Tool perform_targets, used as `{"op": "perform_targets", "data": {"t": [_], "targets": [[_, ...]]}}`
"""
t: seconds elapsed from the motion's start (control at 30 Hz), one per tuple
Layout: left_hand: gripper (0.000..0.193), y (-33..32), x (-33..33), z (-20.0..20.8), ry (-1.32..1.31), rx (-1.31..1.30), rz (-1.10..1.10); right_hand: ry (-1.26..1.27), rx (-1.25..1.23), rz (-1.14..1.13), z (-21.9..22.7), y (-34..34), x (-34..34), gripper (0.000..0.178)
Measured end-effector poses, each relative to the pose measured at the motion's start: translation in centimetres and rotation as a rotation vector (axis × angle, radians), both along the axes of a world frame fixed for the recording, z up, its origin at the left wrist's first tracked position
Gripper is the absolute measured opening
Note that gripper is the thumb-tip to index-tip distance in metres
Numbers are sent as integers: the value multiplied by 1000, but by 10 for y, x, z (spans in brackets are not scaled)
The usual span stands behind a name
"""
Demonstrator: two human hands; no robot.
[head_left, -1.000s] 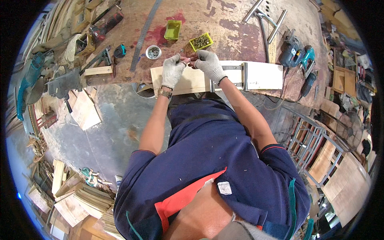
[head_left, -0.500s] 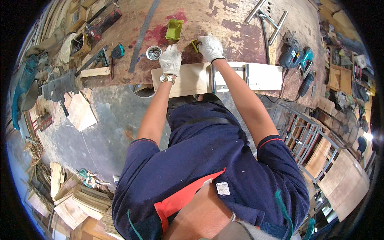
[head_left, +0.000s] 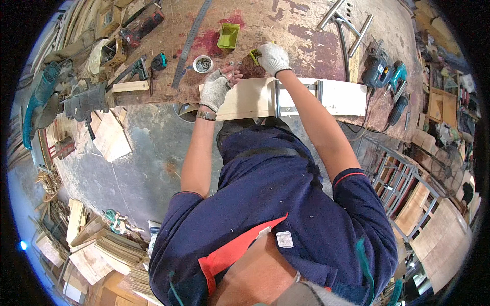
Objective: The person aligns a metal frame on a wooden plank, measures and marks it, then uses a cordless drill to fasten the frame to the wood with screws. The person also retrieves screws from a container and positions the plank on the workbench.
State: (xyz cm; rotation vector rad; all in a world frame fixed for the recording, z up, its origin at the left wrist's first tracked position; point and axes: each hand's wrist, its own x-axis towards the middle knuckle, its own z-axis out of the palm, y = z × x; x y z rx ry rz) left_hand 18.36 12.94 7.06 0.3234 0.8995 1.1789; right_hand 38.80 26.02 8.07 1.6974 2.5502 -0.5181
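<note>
My left hand (head_left: 216, 92), in a white fingerless-tipped glove, is turned with the palm partly up over the left end of a pale wooden board (head_left: 245, 102). Its fingers are apart, and I make out nothing held in them. My right hand (head_left: 274, 58), also gloved, is closed on a small yellow-green box (head_left: 254, 55) at the bench, mostly covered by the fingers. A few small metal bits (head_left: 235, 63) lie between the hands. Left of them stands a white cup (head_left: 203, 64) of metal hardware. Metal drawer slides (head_left: 298, 94) lie across the board under my right forearm.
A second yellow-green box (head_left: 228, 36) sits farther back on the worn bench (head_left: 301, 30). A long metal ruler (head_left: 191, 43) lies left. Power tools (head_left: 376, 66) with cords and a metal frame (head_left: 347, 28) are at right. A circular saw (head_left: 43, 104) is far left.
My left hand has drawn back from beside the cup toward me and rolled over, its fingers opening. My right hand stays at the yellow-green box. The view has shifted slightly.
</note>
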Motion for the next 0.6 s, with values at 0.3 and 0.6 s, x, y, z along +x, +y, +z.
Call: {"op": "perform_targets", "data": {"t": [0.3, 0.6], "targets": [[21, -6, 13, 5, 76, -42, 80, 141, 34, -30, 9, 3, 10, 20], [14, -2, 40, 25, 196, -68, 85, 682, -147, -99, 51, -59, 23, 22]]}}
